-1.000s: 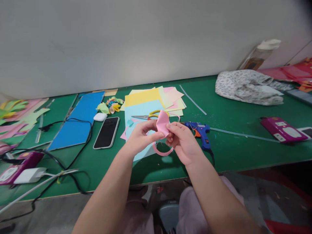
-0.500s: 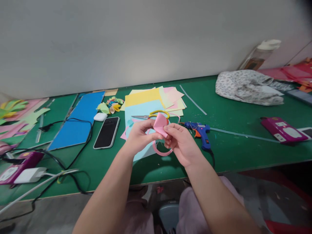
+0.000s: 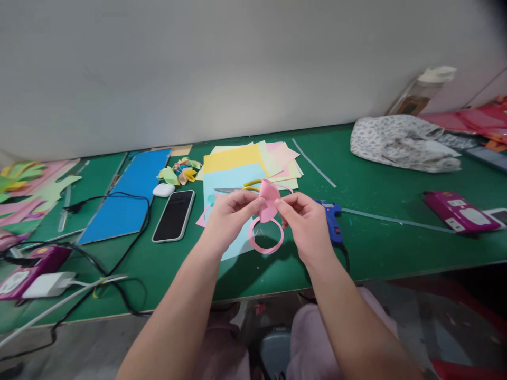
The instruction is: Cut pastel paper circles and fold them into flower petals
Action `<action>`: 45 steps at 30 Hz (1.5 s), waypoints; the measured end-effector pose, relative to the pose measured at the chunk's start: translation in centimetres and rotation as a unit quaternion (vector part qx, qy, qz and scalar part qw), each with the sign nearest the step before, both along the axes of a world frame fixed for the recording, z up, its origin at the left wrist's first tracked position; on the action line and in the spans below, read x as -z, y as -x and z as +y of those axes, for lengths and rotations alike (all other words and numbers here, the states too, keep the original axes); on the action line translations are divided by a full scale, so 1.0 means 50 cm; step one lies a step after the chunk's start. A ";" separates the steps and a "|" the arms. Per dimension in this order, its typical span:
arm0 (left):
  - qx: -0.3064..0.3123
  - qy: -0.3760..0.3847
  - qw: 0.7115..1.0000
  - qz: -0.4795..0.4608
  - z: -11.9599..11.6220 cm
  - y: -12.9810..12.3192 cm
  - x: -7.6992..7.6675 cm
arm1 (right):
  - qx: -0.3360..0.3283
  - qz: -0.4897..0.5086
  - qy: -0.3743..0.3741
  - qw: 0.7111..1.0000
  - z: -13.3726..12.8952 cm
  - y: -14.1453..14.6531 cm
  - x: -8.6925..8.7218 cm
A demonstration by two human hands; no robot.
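Between my two hands, above the table, is a small curved piece of pink paper (image 3: 269, 203). My left hand (image 3: 232, 214) pinches its left edge between thumb and fingers. On the other side, my right hand (image 3: 304, 219) grips the right edge the same way. A pink paper ring (image 3: 253, 244) lies on the table just below. Behind my hands are scissors (image 3: 229, 189) with yellow handles, partly covered, on light blue paper (image 3: 237, 179). Next to my right hand lies a blue glue gun (image 3: 333, 224), its nozzle hidden by the hand.
Coloured paper sheets (image 3: 291, 153) are stacked at the back. To the left are a phone (image 3: 174, 216), a white earbud case (image 3: 163, 190), paper petals (image 3: 180, 171), a blue board (image 3: 127, 195) and black cables (image 3: 119, 253). At right lie a glue stick (image 3: 396, 219), a purple power strip (image 3: 455, 211) and patterned cloth (image 3: 400, 142).
The pink paper has turned and its curved face now shows. My hands have spread slightly apart to its two sides, leaving more of the ring visible and covering the glue gun's front.
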State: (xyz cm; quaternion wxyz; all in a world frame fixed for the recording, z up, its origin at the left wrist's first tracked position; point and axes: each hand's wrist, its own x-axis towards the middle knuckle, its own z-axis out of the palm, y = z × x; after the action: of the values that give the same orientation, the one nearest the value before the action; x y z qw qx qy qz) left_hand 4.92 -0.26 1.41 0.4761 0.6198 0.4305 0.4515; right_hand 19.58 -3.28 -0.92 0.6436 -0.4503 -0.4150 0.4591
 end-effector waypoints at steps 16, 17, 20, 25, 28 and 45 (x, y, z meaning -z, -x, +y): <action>0.020 0.074 0.997 0.001 -0.011 -0.003 -0.010 | 0.012 -0.006 0.013 1.000 0.003 -0.013 -0.003; 0.005 0.069 0.998 -0.011 -0.011 -0.004 -0.011 | 0.003 -0.009 0.016 1.000 0.003 -0.013 -0.003; -0.019 0.076 0.997 -0.025 -0.011 -0.005 -0.012 | -0.014 -0.022 0.023 0.999 0.001 -0.014 -0.004; -0.022 0.111 0.993 -0.033 -0.008 -0.008 -0.011 | -0.021 -0.043 0.025 0.999 -0.001 -0.011 -0.006; -0.006 0.123 0.992 -0.034 -0.006 -0.008 -0.010 | -0.022 -0.052 0.021 0.998 -0.001 -0.008 -0.004; -0.009 0.133 0.985 -0.108 -0.011 -0.012 -0.014 | -0.056 -0.073 0.011 0.996 -0.006 -0.008 -0.009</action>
State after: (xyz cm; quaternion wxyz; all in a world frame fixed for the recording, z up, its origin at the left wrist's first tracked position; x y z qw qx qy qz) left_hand 5.51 -0.81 2.11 0.5938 0.4952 0.4380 0.4586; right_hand 19.96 -3.61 -0.48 0.5796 -0.4656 -0.4803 0.4653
